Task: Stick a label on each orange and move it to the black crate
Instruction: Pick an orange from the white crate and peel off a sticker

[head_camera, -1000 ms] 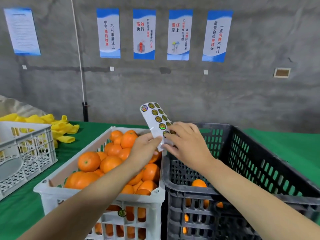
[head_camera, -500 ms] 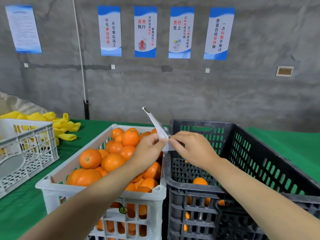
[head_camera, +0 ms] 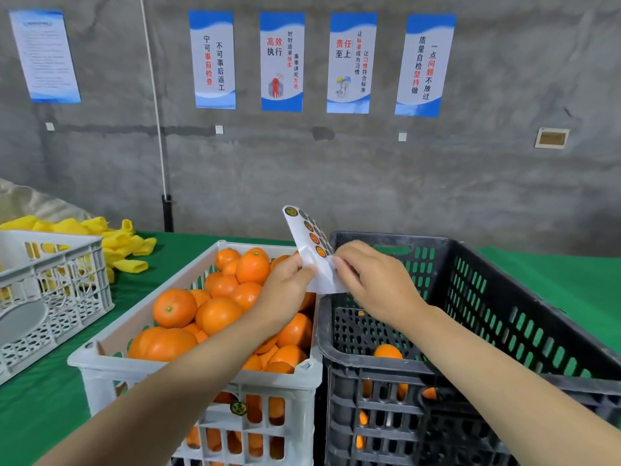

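My left hand (head_camera: 285, 290) pinched the lower edge of the label sheet (head_camera: 311, 250), thumb and fingers closed on it. My right hand (head_camera: 376, 284) met the sheet's other edge, fingertips pressed to it beside the round labels. I held the sheet upright above the seam between two crates. Under my left arm sat the white crate (head_camera: 201, 368), heaped with oranges (head_camera: 174, 307). Touching it on the right, the black crate (head_camera: 504, 297) held a few oranges low inside. Both stood on the green worktop (head_camera: 37, 412).
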